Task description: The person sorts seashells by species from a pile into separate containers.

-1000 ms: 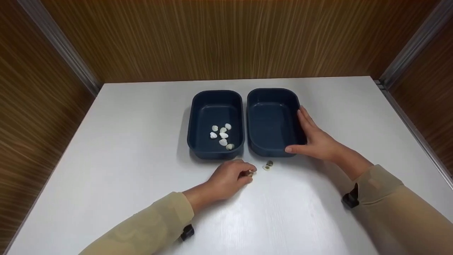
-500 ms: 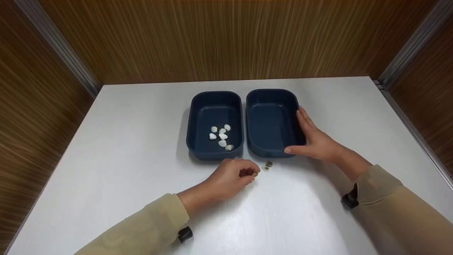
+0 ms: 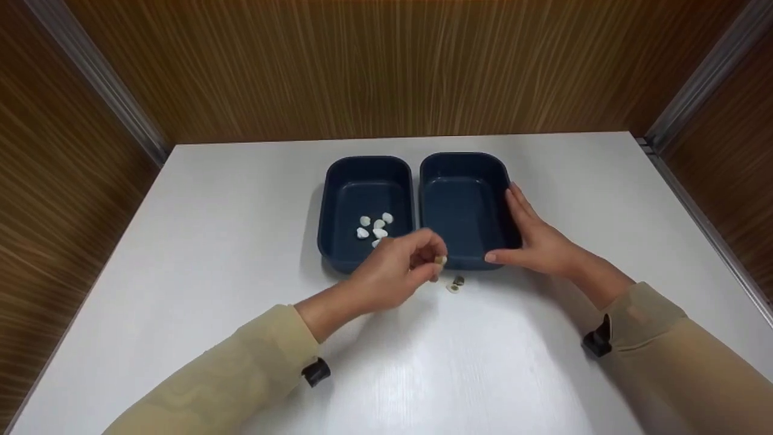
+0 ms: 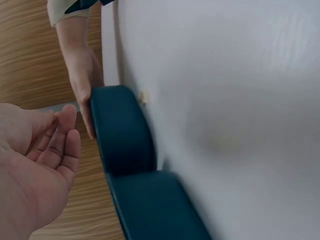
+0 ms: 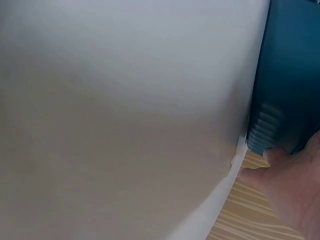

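Observation:
My left hand (image 3: 389, 272) pinches a small pale seashell (image 3: 442, 260) between thumb and fingertips, raised at the front edge of the right-hand dark blue container (image 3: 468, 264). In the left wrist view the curled fingers (image 4: 70, 117) hide the shell. My right hand (image 3: 543, 248) rests against that container's right side, fingers straight along the wall and thumb at the front corner. On the table just in front of it lie a couple of small shells (image 3: 455, 285). Several white shells (image 3: 379, 232) lie in the left-hand dark blue container (image 3: 323, 223), partly hidden by my left hand.
Both containers stand side by side on a white table (image 3: 241, 211). A wood-grain panel (image 3: 386, 72) rises behind the table, with further panels at left and right. No shells show inside the right-hand container.
My left hand has picked the shell up from the table and lifted it forward to the right-hand container's front edge. My right hand stays in place.

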`<action>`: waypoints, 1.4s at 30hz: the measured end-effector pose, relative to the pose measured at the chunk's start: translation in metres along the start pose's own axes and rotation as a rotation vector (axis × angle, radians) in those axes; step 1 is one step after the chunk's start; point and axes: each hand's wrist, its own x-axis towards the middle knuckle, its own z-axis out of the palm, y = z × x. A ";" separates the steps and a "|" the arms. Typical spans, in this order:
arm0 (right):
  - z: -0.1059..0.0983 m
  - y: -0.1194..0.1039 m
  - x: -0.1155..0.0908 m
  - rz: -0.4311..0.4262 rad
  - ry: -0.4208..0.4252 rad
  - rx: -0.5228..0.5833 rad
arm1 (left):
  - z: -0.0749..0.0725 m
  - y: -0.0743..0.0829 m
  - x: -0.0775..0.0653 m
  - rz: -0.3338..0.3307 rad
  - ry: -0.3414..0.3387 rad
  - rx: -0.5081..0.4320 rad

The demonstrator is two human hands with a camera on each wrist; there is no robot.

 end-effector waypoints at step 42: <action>-0.001 -0.001 -0.001 0.002 -0.009 0.034 | -0.015 -0.043 0.135 -0.123 0.024 -0.077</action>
